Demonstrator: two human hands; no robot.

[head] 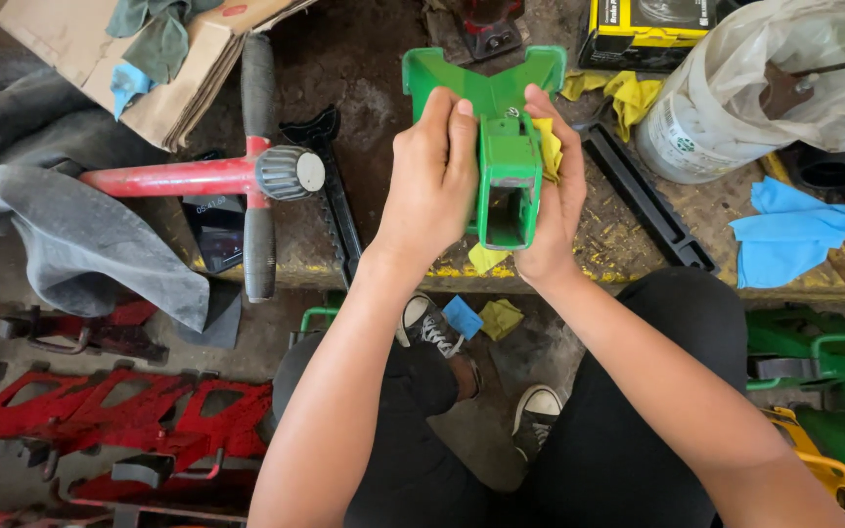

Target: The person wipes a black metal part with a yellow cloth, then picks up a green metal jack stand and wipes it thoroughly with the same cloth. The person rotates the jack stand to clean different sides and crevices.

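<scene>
From the head view, a green metal stand (497,147) is held up over the edge of the grimy workbench (364,88), hollow square post facing the camera. It is clasped on its left side by the left hand (432,176), fingers closed against it. On the other side the right hand (552,200) is pressed, a yellow rag (548,147) pinched between palm and metal. A red-handled tool (207,176) is seen lying left, a blue cloth (794,235) right.

head cam | looks steeply down | close over lap and workbench (364,88)
</scene>
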